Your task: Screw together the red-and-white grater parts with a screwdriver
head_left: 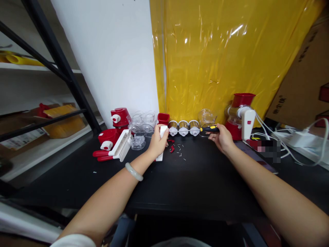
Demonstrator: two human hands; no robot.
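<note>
My left hand [157, 142] is closed round an upright white plastic part [161, 137] that stands on the black table [195, 178]. My right hand [223, 138] grips the black and yellow handle of a screwdriver [209, 129]; its long shaft runs left toward the white part. Small screws and red bits [177, 150] lie on the table between my hands. Behind the shaft stand three metal drum blades [183, 127] in a row. A pale bangle sits on my left wrist.
At left lie red and white slicer parts [113, 144] and clear plastic cups [142, 123]. A red and white assembled slicer [240, 115] stands at right, with white cables and a power strip [300, 139] beyond. Yellow plastic sheet and cardboard boxes stand behind; metal shelving is at left.
</note>
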